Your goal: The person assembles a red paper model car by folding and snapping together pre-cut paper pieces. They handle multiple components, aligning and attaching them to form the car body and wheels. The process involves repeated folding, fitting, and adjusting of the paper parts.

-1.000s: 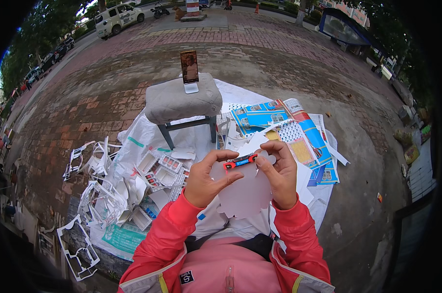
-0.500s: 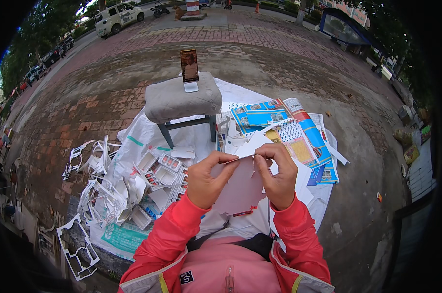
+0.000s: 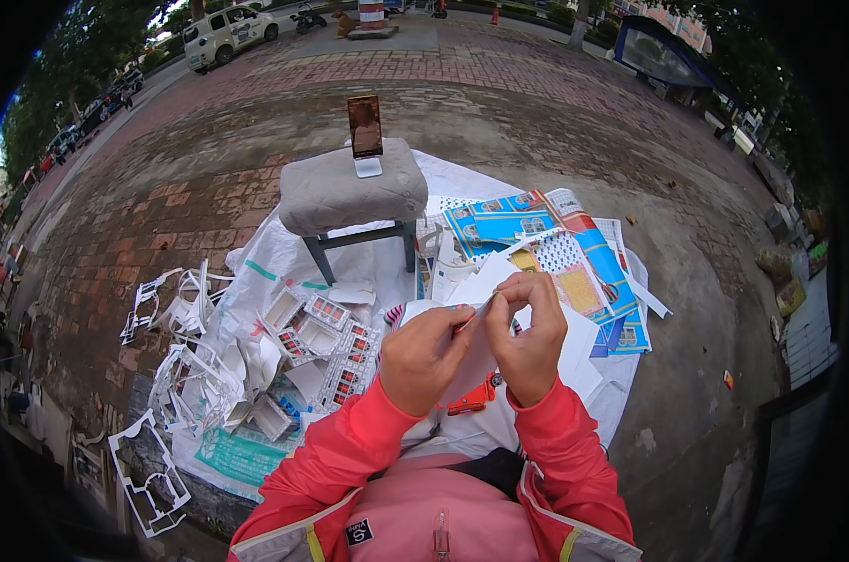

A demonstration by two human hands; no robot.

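Note:
Both of my hands are raised over my lap, holding a thin pale card sheet between them. My left hand pinches its top edge, where a strip of red and blue shows at the fingertips. My right hand is closed in a pinch at the same edge, close beside the left fingertips. The sheet hangs tilted, seen partly edge-on, and the fingers hide some of it. Beneath it lies a bright red-orange item with black parts, whose kind I cannot make out.
A padded grey stool bears a phone on a stand. Printed blue card sheets lie to the right. Left are cut white card scraps and printed card pieces with windows, on a white sack sheet.
The card sheet has turned from facing me to nearly edge-on. My left hand has moved slightly right and down, and the fingertips are closer together. More of the red-orange item shows.

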